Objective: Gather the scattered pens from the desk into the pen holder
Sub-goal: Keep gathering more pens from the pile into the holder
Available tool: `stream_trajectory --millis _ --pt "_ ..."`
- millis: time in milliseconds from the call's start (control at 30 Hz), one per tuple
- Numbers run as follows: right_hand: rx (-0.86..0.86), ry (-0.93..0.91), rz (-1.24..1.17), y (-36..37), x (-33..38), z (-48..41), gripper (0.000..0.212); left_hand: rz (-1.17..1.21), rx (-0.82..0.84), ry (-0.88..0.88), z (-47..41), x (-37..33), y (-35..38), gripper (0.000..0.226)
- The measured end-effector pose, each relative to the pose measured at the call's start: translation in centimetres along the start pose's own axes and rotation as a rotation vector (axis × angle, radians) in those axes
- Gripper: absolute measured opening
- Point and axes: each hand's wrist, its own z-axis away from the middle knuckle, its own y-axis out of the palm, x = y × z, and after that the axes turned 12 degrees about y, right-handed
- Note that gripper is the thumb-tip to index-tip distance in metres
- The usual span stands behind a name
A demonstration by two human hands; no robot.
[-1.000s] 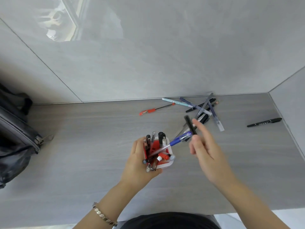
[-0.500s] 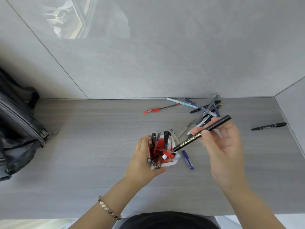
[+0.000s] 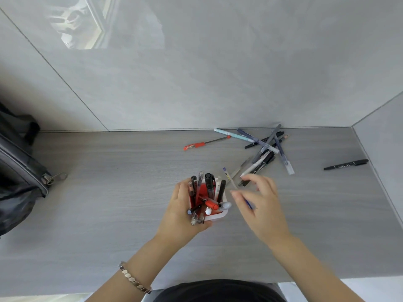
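Note:
A red and white pen holder (image 3: pixel 218 216) stands mid-desk, packed with several pens. My left hand (image 3: pixel 182 214) is wrapped round its left side. My right hand (image 3: pixel 262 202) hovers just right of the holder, blurred, with fingers apart and nothing clearly gripped. Under it a clear pen with a blue end (image 3: pixel 228 176) lies on the desk, partly hidden by the fingers. A loose heap of several pens (image 3: pixel 265 147) lies at the back right. A red pen (image 3: pixel 201 145) lies alone near the wall, and a black marker (image 3: pixel 346 164) rests at the far right.
A dark bag (image 3: pixel 19 171) with a metal zip pull sits at the desk's left end. A grey wall runs along the back and a side wall closes the right end. The desk's front edge is just below my forearms.
The blue-ended pen dropped from my right hand onto the desk beside the holder. The black pen that hand then held now stands in the holder, and the hand has lowered over the fallen pen.

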Motion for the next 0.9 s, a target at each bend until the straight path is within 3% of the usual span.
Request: stream_trajectory --millis 67,167,233,333,567,700,800,900 --pt "0.065 0.068 0.086 0.2 -2.0 0.1 0.03 0.01 0.016 -0.012 0.0 0.0 0.0 0.08" --pt "0.328 0.364 0.225 1.0 -3.9 0.2 0.044 -0.006 0.022 -0.016 -0.1 0.0 0.0 0.08" --pt "0.43 0.402 0.301 1.8 -4.8 0.3 0.039 -0.01 0.025 -0.02 -0.1 0.0 0.0 0.082" --pt "0.332 0.442 0.106 2.1 -5.1 -0.2 0.022 -0.002 0.034 -0.041 -0.1 0.0 -0.1 0.082" --pt "0.073 0.709 -0.508 -3.4 -7.1 -6.9 0.006 -0.05 0.049 -0.072 -0.2 -0.2 -0.1 0.085" --pt "-0.144 0.846 -0.759 -4.3 -8.1 -10.6 0.034 -0.062 0.04 -0.069 -0.2 -0.4 -0.1 0.081" --pt "-0.077 1.014 -0.627 -2.3 -8.0 -12.4 0.035 -0.056 0.041 -0.086 -0.2 -0.3 -0.1 0.082" --pt "0.079 1.012 -0.211 0.6 -7.9 -12.7 0.033 -0.065 0.051 -0.095 -0.3 -0.4 -0.1 0.087"
